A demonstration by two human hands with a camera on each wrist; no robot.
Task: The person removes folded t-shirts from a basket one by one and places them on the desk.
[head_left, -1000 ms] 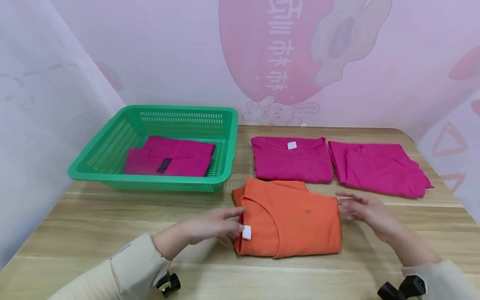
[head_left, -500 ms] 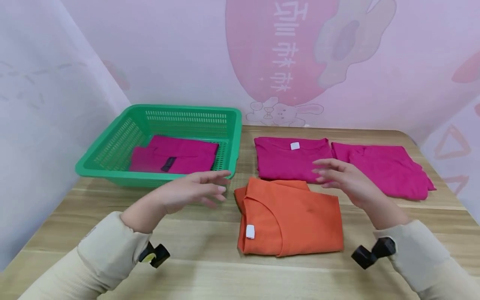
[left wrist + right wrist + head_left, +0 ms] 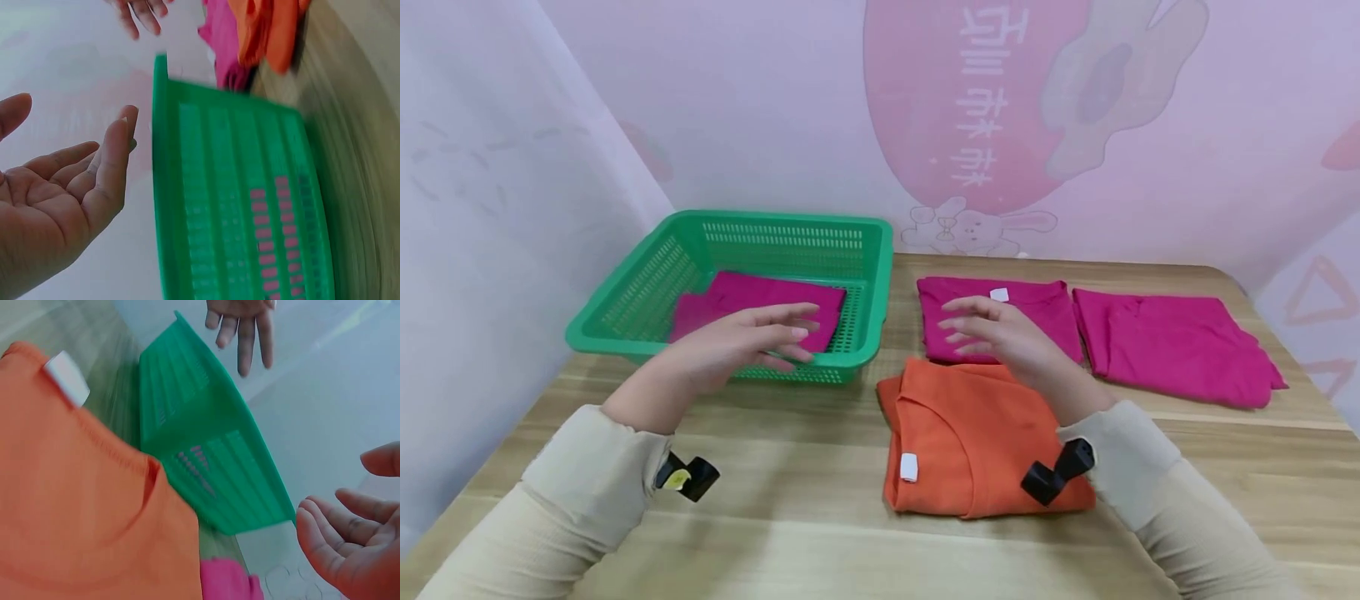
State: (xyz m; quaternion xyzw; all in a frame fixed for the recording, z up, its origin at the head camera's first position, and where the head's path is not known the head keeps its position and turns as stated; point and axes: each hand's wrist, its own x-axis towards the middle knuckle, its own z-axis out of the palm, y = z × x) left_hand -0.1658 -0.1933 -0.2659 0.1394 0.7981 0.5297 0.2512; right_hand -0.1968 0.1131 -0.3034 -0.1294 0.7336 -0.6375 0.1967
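Note:
My left hand (image 3: 730,343) hovers at the front rim of the green basket (image 3: 883,325), fingers loosely bent and holding nothing. Inside the basket lies a folded magenta garment (image 3: 775,289), partly hidden by that hand. To the right, my right hand (image 3: 1011,340) hangs in the air over the back edge of a folded orange shirt (image 3: 940,442), its fingers overlapping a folded magenta shirt (image 3: 1052,312) in the head view. The orange shirt shows a neckline and a white tag. In the right wrist view, the right hand (image 3: 362,544) has relaxed fingers around nothing.
Another folded magenta garment (image 3: 1180,346) lies at the back right of the wooden table (image 3: 820,550). A pink-and-white printed backdrop (image 3: 775,108) rises behind the table, and a pale sheet (image 3: 497,250) stands along the left side.
Both hands have left the sides of the orange shirt and risen. They moved left and away from me, the left one to the basket's front rim. The garments stay put.

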